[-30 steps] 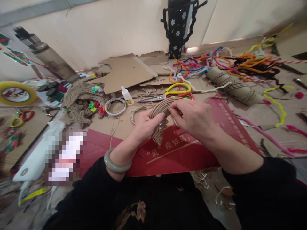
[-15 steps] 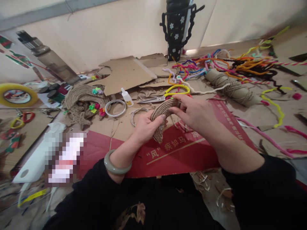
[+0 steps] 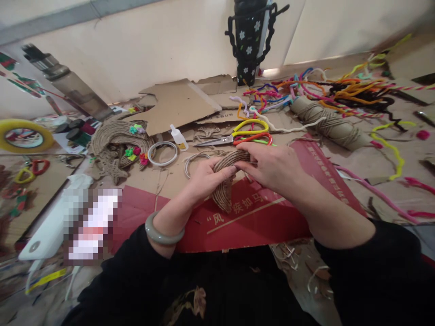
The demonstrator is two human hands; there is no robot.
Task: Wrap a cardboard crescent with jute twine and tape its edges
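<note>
red board w/ printed chars lies flat in front of you. brown cardboard pc is at the back, twine roll back r. your r hand has the upper end of the curved cord pc btwn thumb & fingers; your l hand grips its middle, thumb on top. cord pc is partly in front of the board. scissors lie just beyond, pale ring & small white bottle side by side, back l.
</note>
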